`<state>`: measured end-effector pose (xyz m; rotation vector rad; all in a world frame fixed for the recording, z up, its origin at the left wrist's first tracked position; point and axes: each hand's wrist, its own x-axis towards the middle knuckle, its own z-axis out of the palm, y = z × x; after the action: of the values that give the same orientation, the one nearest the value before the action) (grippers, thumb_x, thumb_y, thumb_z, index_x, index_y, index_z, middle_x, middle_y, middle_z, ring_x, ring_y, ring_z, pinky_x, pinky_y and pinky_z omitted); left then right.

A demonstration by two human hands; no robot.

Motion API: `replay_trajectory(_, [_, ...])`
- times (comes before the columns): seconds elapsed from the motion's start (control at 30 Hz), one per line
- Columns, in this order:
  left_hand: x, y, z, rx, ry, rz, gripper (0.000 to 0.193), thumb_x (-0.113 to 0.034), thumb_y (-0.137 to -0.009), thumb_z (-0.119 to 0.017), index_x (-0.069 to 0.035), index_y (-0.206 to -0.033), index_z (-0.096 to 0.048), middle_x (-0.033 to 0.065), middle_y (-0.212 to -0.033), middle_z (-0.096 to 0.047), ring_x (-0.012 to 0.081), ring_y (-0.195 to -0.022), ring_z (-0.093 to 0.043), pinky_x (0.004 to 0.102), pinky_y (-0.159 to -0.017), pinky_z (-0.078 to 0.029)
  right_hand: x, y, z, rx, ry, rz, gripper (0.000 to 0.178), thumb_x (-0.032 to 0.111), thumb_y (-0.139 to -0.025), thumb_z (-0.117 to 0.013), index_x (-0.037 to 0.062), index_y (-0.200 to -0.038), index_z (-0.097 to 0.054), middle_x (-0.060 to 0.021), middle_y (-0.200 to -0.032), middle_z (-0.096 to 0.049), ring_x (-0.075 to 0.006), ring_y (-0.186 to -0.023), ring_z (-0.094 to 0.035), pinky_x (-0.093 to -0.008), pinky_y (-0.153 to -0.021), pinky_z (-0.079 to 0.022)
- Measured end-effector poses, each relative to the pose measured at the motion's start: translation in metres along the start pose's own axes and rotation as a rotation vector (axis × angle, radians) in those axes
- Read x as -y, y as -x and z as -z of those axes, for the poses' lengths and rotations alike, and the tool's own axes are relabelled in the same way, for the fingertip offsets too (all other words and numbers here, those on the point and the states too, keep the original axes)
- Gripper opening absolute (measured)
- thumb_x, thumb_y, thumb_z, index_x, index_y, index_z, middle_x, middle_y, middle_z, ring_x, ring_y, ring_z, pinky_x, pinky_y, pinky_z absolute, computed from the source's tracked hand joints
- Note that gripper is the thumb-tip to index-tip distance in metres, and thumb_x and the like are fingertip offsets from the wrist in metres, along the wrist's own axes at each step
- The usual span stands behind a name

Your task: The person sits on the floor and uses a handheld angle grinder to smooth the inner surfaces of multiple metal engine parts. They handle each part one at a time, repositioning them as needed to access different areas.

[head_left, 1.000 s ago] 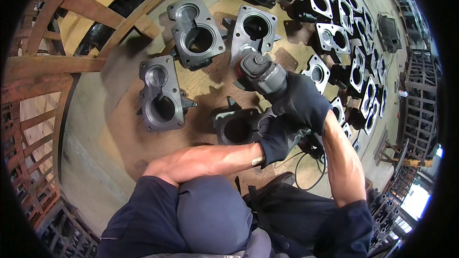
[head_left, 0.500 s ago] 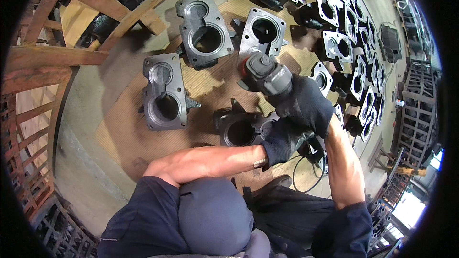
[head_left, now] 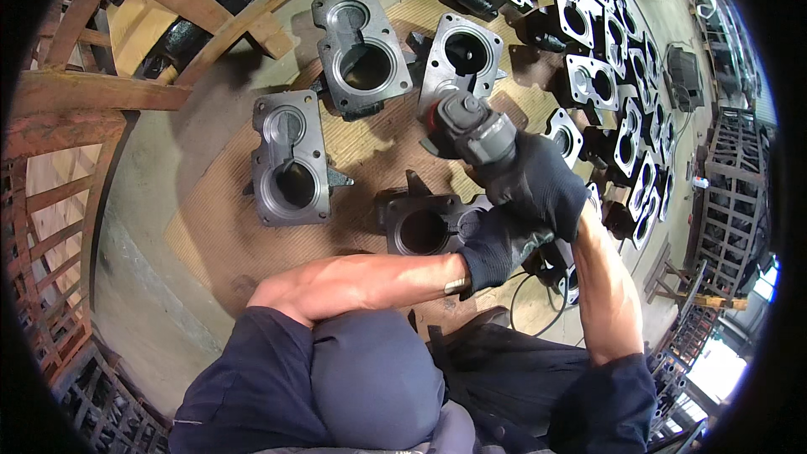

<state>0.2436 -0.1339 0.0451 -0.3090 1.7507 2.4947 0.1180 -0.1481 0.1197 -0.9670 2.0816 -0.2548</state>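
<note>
With both hands in dark work gloves I hold an angle grinder (head_left: 483,136). My right hand (head_left: 542,189) is wrapped round its body just behind the grey gear head. Lower down, my left hand (head_left: 500,252) is closed round the rear part of the tool. The grinder's head lies over the lower end of a grey machined casting (head_left: 466,29) with a large round bore; the disc is mostly hidden beneath the guard. Right below my hands, another casting (head_left: 420,231) is partly covered by the gloves and the tool.
Two more castings, an upper one (head_left: 324,76) and a lower one (head_left: 318,160), lie on ribbed cardboard (head_left: 210,244) to the left. Several rows of similar castings (head_left: 593,82) fill the right side. A wooden crate (head_left: 101,92) stands at the left. A black cable (head_left: 525,332) loops near my legs.
The grinder and both hands stay almost in place, with only a very slight shift of the tool's head. The grip is the same.
</note>
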Motion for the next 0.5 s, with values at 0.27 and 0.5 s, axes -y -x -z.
replay_trajectory(0.27, [0.012,-0.010,0.001,-0.164,-0.171,-0.156,0.032,-0.016,-0.100,-0.060,0.002,-0.127,-0.060,0.0128,-0.117,-0.069,0.0224,-0.109,-0.064,0.0360,-0.096,-0.049,-0.004,-0.010,0.001,-0.048,0.000,0.014,0.041,0.029,-0.073,-0.077,0.0008,-0.102,-0.071,-0.0232,-0.085,-0.072,-0.0392,-0.087,-0.072,-0.0398,-0.078,-0.055])
replay_trajectory(0.5, [0.012,-0.042,0.013,-0.303,0.045,-0.138,0.022,-0.017,-0.099,-0.061,0.001,-0.108,-0.068,0.0127,-0.099,-0.073,0.0197,-0.091,-0.069,0.0320,-0.077,-0.054,0.000,-0.038,0.018,-0.082,0.048,0.142,0.031,0.019,-0.071,-0.075,-0.0014,-0.095,-0.071,-0.0182,-0.077,-0.071,-0.0239,-0.070,-0.068,-0.0364,-0.070,-0.054])
